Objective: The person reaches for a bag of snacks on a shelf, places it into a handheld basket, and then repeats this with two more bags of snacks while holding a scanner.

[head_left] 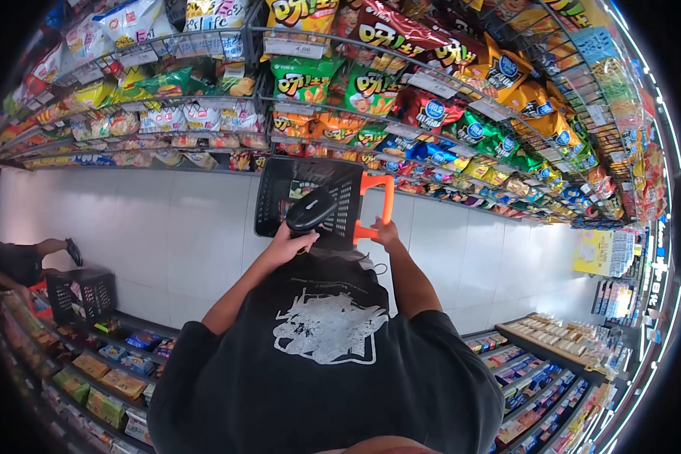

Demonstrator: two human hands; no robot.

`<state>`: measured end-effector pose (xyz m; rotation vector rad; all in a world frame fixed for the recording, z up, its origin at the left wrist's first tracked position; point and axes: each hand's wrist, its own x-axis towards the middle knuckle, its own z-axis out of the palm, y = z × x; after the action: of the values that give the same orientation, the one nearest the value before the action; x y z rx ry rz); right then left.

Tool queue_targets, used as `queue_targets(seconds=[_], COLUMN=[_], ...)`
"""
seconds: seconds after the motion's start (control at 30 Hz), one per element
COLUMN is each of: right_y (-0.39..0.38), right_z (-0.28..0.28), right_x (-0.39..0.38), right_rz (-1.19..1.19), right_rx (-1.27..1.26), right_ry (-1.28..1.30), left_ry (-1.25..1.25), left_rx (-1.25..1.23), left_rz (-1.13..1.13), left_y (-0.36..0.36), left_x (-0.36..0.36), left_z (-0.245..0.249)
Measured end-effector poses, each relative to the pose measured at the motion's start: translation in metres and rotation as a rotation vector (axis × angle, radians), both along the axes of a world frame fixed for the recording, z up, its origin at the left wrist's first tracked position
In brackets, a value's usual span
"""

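Note:
My left hand (289,244) is wrapped round a black handheld device that looks like a barcode scanner (311,210). Its rounded head, with a small white mark, sits over the near part of a black shopping basket (348,200). Orange handle parts (389,198) stick out on the basket's right side. With its fingers closed, my right hand (386,233) grips the near end of that orange handle. Inside the basket lies a small dark, printed item (301,189), partly covered by the device; its kind cannot be made out.
Wire shelves of bagged snacks (303,79) rise just beyond the basket. Pale floor tiles (197,227) run left and right. Behind me stand low shelves of packets (533,393). At far left is another person (23,261), beside a second black basket (83,295).

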<state>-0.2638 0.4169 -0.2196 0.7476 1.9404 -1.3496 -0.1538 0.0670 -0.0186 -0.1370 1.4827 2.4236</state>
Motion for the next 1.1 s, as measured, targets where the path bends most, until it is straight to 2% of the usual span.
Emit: queue_targets(seconds=[0.2,0.37,0.47,0.57,0.67,0.83,0.93,1.1], right_y=[-0.014,-0.019,-0.018,-0.016,-0.016,0.007,0.0,-0.002], right_z=[0.004,0.0,-0.007,-0.007,-0.001,-0.004,0.011,0.022], right_x=[-0.004,0.002,0.002,0.006,0.005,-0.006,-0.01,-0.016], right_rz=[0.019,-0.006,0.012,0.016,0.012,0.161,0.139,0.15], right_rx=[-0.053,-0.018,-0.004,-0.049,-0.079,-0.273,-0.195,-0.251], right_ry=[0.04,0.123,0.158,0.192,0.208,0.101,0.021,-0.063], left_ry=[-0.024,-0.006,-0.023,-0.044,-0.018,-0.041,-0.055,-0.003], left_rx=[-0.058,-0.049,-0.005,0.013,0.004,-0.159,0.015,-0.121], left_rz=[-0.123,-0.069,-0.027,0.056,0.062,0.144,0.236,0.19], left_y=[-0.008,-0.011,-0.022,-0.02,-0.011,-0.004,0.002,0.016], left_x=[-0.002,-0.002,0.008,0.011,0.008,0.001,0.002,0.0], left_z=[-0.015,0.005,-0.02,0.006,-0.01,-0.01,0.0,-0.01])
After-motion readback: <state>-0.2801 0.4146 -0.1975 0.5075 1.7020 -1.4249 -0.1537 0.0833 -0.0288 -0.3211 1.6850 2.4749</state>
